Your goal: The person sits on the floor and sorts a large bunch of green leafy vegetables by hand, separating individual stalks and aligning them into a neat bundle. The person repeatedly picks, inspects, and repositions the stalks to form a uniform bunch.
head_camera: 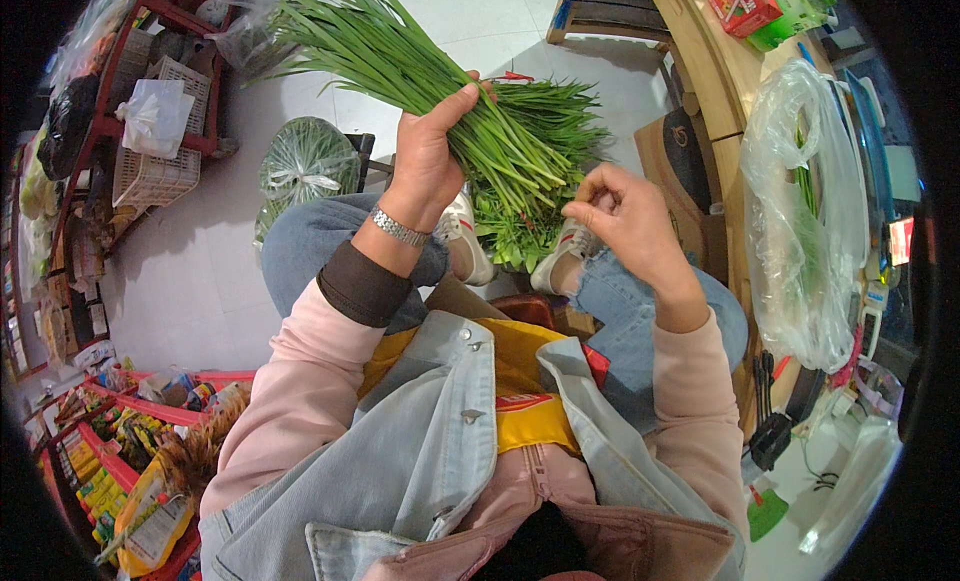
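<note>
My left hand (pixel 439 135) grips a large bunch of garlic chives (pixel 420 78), its leaf tips fanned toward the upper left. The pale cut ends point down to the right, toward my right hand (pixel 622 213). That hand is curled with thumb and fingertips close together; whether anything thin is pinched there cannot be told. Under the held bunch, more green leaves (pixel 547 116) lie in a pile between my shoes. Shorter leafy bits (pixel 510 236) are scattered at the pile's near side. What holds the pile is mostly hidden.
A plastic-wrapped bundle of greens (pixel 307 161) stands left of my knee. On the right runs a wooden counter (pixel 724 93) with a clear plastic bag (pixel 806 228) on it. Shelving with white plastic baskets (pixel 157 172) stands at left, and a red rack of packets (pixel 112 461) at lower left.
</note>
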Motion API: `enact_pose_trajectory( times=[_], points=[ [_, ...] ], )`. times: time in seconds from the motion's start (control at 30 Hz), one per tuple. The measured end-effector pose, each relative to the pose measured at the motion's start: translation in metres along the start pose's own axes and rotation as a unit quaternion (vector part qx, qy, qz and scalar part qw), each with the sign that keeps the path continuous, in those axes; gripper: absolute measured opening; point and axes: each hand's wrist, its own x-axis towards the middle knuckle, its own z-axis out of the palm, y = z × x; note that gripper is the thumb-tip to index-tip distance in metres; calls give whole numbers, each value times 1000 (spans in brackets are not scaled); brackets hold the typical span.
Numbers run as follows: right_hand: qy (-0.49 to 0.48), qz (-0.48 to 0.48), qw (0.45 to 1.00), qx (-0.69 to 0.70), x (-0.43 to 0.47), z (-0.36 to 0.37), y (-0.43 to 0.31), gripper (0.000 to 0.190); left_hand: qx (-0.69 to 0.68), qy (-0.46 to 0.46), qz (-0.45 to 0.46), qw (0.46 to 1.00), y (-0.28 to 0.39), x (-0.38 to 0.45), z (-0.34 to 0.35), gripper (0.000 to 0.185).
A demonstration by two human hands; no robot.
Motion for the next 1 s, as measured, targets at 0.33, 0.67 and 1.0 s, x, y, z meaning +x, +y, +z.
enact_pose_trajectory(
  times=[0.33,0.67,1.0],
  points=[
    [140,-182,970,-79,1,27,-2,12,-7,-7,-29,1000,-11,-3,1,29],
    [156,-142,977,-34,-1,23,-4,8,15,-25,-38,999,-9,-4,2,31],
    [188,-207,958,-65,2,23,-5,8,22,-11,-49,998,-7,-6,4,23]
  ],
)
